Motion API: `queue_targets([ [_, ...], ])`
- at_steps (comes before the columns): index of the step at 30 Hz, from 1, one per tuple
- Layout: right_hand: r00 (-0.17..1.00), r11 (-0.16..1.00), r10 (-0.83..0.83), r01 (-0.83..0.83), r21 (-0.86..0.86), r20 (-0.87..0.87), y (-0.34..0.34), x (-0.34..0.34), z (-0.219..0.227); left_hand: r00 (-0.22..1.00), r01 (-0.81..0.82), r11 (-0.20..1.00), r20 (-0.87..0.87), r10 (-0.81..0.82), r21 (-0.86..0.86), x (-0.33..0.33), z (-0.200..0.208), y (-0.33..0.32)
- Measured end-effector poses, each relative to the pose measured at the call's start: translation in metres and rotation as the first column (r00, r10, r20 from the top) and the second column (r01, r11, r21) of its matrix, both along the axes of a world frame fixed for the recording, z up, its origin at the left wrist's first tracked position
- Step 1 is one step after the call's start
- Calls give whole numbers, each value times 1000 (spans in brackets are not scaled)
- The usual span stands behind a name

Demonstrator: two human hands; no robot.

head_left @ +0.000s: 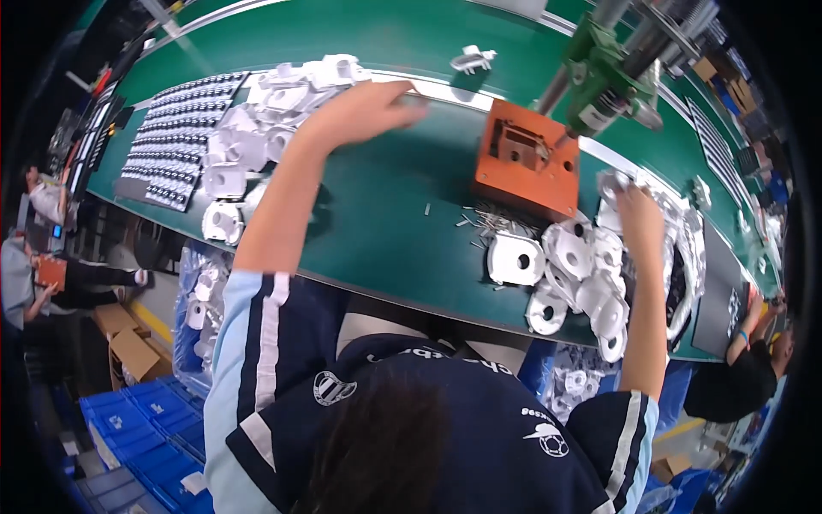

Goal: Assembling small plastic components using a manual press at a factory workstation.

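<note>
My left hand [377, 107] reaches far forward over the green table [394, 223], blurred, fingers stretched out flat beside a heap of white plastic parts [248, 141]; nothing shows in it. My right hand [638, 210] is pushed into a second pile of white plastic parts [569, 270] on the right, its fingertips hidden among them. Between the hands sits an orange fixture block [522, 167] with a recess in its top. A green tool head on metal columns [604, 73] hangs over the block's far right corner.
Small metal pins [479, 224] lie scattered in front of the block. A black tray of small parts [175, 137] lies at far left. One white part [473, 58] rests on the green conveyor behind. Blue crates [145, 428] stand on the floor. Other people work at left and right.
</note>
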State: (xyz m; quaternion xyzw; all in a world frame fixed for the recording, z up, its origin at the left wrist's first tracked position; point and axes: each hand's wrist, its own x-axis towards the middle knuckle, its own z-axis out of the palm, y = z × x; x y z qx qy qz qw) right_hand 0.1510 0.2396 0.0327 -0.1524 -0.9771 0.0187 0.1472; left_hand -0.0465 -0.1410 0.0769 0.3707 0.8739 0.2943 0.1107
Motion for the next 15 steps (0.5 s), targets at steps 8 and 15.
queue_targets([
  [8, 941, 188, -259, -172, -967, -217, -58, 112, 9, 862, -448, 888, -314, 398, -104, 103, -83, -171],
  [15, 978, -384, -136, -201, -901, -160, -164, 77, -19, 785, -620, 640, 354, 509, 454, 124, -109, -130],
])
